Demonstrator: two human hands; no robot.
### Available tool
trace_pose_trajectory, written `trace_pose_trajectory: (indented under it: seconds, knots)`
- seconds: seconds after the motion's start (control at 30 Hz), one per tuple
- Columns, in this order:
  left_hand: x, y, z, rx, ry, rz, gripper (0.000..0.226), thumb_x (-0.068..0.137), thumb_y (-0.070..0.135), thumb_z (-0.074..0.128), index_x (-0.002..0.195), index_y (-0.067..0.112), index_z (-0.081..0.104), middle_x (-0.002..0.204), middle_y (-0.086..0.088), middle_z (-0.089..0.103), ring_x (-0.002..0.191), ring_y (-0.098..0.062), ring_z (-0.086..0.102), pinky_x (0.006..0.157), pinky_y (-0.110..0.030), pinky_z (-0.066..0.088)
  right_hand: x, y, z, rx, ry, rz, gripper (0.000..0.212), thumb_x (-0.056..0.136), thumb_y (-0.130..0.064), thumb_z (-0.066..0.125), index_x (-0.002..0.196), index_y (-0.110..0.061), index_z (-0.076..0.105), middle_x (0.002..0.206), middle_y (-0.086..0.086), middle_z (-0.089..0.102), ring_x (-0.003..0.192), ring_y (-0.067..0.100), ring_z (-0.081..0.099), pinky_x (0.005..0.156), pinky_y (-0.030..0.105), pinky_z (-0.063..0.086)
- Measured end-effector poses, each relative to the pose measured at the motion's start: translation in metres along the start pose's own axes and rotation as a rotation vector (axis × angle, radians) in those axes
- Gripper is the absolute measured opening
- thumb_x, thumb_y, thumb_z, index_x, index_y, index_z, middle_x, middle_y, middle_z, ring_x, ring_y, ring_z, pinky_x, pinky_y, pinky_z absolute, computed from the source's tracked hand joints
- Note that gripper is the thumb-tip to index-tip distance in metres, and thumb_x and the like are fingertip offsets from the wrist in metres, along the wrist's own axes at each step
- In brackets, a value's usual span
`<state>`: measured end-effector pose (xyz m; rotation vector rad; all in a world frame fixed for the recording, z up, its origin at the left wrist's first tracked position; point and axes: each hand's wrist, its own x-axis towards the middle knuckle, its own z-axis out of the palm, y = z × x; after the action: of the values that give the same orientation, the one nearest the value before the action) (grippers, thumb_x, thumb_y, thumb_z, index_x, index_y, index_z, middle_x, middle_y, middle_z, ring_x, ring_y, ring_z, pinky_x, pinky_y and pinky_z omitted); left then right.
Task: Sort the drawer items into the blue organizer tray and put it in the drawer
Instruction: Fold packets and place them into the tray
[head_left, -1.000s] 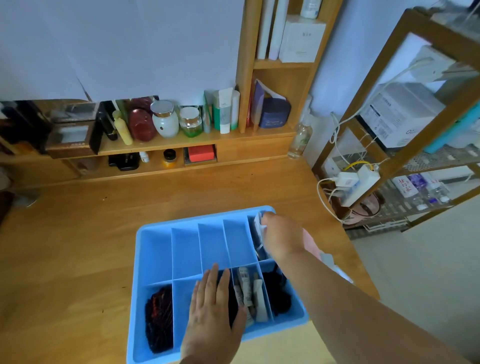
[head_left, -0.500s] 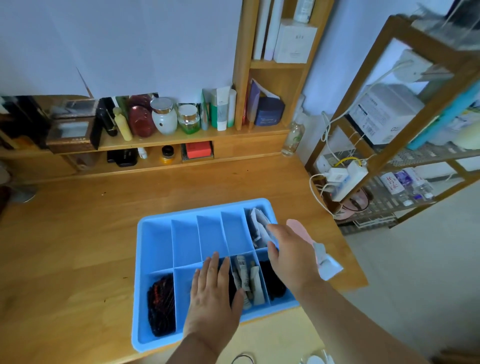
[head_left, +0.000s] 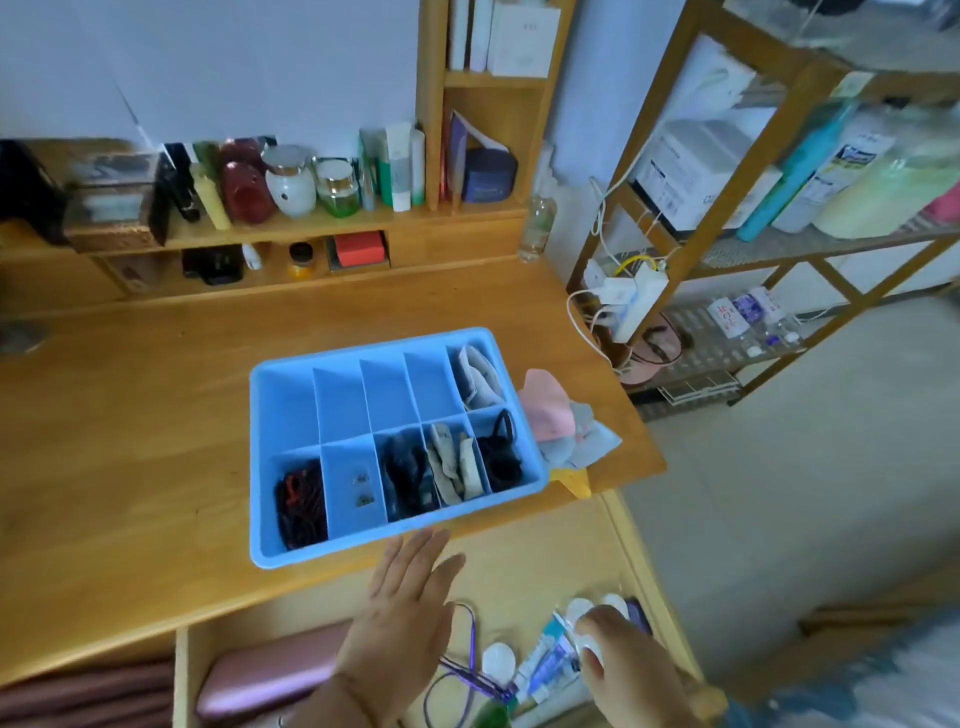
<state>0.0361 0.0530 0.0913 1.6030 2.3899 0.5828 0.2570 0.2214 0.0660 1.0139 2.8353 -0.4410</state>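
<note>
Seen from the head camera, looking down: blue organizer tray (head_left: 395, 441) flat on the wooden desk (head_left: 130, 441), near the front edge, its near rim just beyond the left hand's fingertips; ten compartments in two rows; far row bare except the rightmost cell, filled with folded grey-white cloth (head_left: 480, 376); near row, left to right, holding a black-and-red bundle (head_left: 300, 506), two small metal bits (head_left: 362, 488), dark tangled items (head_left: 408, 475), pale folded pieces (head_left: 457, 462) and black hair ties (head_left: 501, 452); pink cloth (head_left: 545, 408) and pale blue-grey cloth (head_left: 582, 441) heaped on the desk, touching the tray's right wall. Open drawer (head_left: 524, 561) below the desk edge, well in front of the tray; inside it a pink case (head_left: 265, 675) at left, a purple cord (head_left: 467, 670) in the middle, white round discs (head_left: 498, 662) and small tubes (head_left: 545, 660) at right. Left hand (head_left: 402, 618) spread flat over the drawer, fingers straight and together, gripping nothing, tips just short of the tray's near rim without clear contact. Right hand (head_left: 623, 660) down among the drawer's right-side items, fingers curled over something small and white; exactly what is pinched too blurred to tell; well apart from the tray. Shelf clutter of jars (head_left: 291, 182) and bottles behind the desk; wooden rack (head_left: 727, 156) with a power strip (head_left: 636, 301) off to the right.
</note>
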Motion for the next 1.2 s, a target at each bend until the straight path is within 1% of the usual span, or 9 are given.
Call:
trace_pose_trajectory:
  seconds: [0.1, 0.17, 0.23, 0.27, 0.33, 0.43, 0.67, 0.97, 1.2]
  knots:
    - [-0.042, 0.007, 0.034, -0.035, 0.004, -0.045, 0.033, 0.085, 0.028, 0.041, 0.116, 0.023, 0.051, 0.130, -0.003, 0.052, 0.121, -0.021, 0.045, 0.114, -0.034, 0.015, -0.014, 0.017, 0.002, -0.041, -0.004, -0.015, 0.046, 0.033, -0.036, 0.077, 0.066, -0.035, 0.045, 0.067, -0.015, 0.054, 0.076, -0.007, 0.066, 0.050, 0.026, 0.054]
    - [-0.067, 0.015, 0.057, -0.026, -0.010, -0.131, 0.038, 0.076, 0.029, 0.045, 0.113, 0.024, 0.051, 0.125, 0.000, 0.050, 0.110, -0.021, 0.050, 0.113, -0.027, 0.015, -0.022, 0.028, 0.014, -0.125, 0.014, -0.024, 0.031, 0.034, -0.040, 0.075, 0.047, -0.034, 0.048, 0.054, -0.002, 0.052, 0.126, -0.028, 0.011, 0.040, 0.019, 0.043]
    - [-0.086, 0.025, 0.077, -0.035, 0.004, -0.281, 0.043, 0.068, 0.032, 0.044, 0.111, 0.026, 0.050, 0.117, 0.002, 0.051, 0.094, -0.023, 0.060, 0.105, -0.022, 0.030, -0.029, 0.041, 0.033, -0.144, -0.079, 0.031, 0.026, 0.052, -0.039, 0.074, 0.049, -0.029, 0.050, 0.069, -0.001, 0.065, 0.136, -0.008, -0.021, 0.042, 0.018, 0.035]
    - [-0.095, 0.029, 0.086, -0.054, 0.003, -0.372, 0.043, 0.067, 0.033, 0.043, 0.109, 0.028, 0.050, 0.111, 0.001, 0.055, 0.085, -0.025, 0.065, 0.094, -0.025, 0.043, -0.034, 0.049, 0.045, -0.123, -0.143, 0.010, 0.018, 0.066, -0.035, 0.070, 0.058, -0.026, 0.056, 0.091, 0.002, 0.070, 0.145, 0.005, 0.004, 0.052, 0.020, 0.042]
    - [-0.109, 0.037, 0.104, -0.115, -0.056, -0.549, 0.040, 0.068, 0.036, 0.041, 0.107, 0.029, 0.049, 0.100, -0.004, 0.066, 0.073, -0.025, 0.070, 0.066, -0.031, 0.056, -0.043, 0.060, 0.054, -0.002, -0.222, -0.014, 0.012, 0.075, -0.029, 0.066, 0.067, -0.023, 0.061, 0.087, -0.005, 0.068, 0.103, 0.009, 0.060, 0.061, 0.018, 0.043]
    - [-0.125, 0.044, 0.128, -0.149, -0.194, -0.710, 0.040, 0.070, 0.040, 0.041, 0.106, 0.025, 0.052, 0.092, -0.013, 0.069, 0.071, -0.032, 0.070, 0.062, -0.044, 0.057, -0.047, 0.068, 0.061, 0.109, -0.196, -0.051, 0.011, 0.077, -0.030, 0.062, 0.068, -0.023, 0.062, 0.067, -0.011, 0.063, 0.064, 0.004, 0.056, 0.058, 0.017, 0.039]
    - [-0.125, 0.052, 0.137, -0.102, -0.037, -0.867, 0.065, 0.073, 0.051, 0.031, 0.115, 0.011, 0.061, 0.102, -0.013, 0.059, 0.099, -0.040, 0.057, 0.083, -0.051, 0.050, -0.006, 0.093, 0.065, 0.279, -0.178, 0.199, 0.010, 0.089, -0.021, 0.057, 0.093, -0.019, 0.066, 0.088, -0.007, 0.066, 0.085, 0.011, 0.062, 0.073, 0.024, 0.049]
    - [-0.125, 0.060, 0.145, 0.047, 0.047, -0.851, 0.050, 0.078, 0.038, 0.035, 0.106, 0.008, 0.062, 0.098, -0.014, 0.061, 0.092, -0.042, 0.060, 0.083, -0.055, 0.051, 0.029, 0.079, 0.092, -0.031, -0.425, 0.368, 0.056, 0.079, -0.052, 0.064, 0.119, -0.020, 0.042, 0.111, 0.000, 0.057, 0.094, 0.018, 0.059, 0.060, 0.026, 0.039]
    - [-0.126, 0.063, 0.145, 0.027, 0.097, -0.849, 0.047, 0.076, 0.038, 0.035, 0.102, 0.007, 0.061, 0.099, -0.014, 0.060, 0.092, -0.040, 0.058, 0.086, -0.054, 0.048, 0.028, 0.098, 0.068, 0.102, -0.515, 0.246, 0.012, 0.084, -0.025, 0.061, 0.088, -0.018, 0.068, 0.094, -0.003, 0.069, 0.085, 0.015, 0.063, 0.076, 0.030, 0.052]
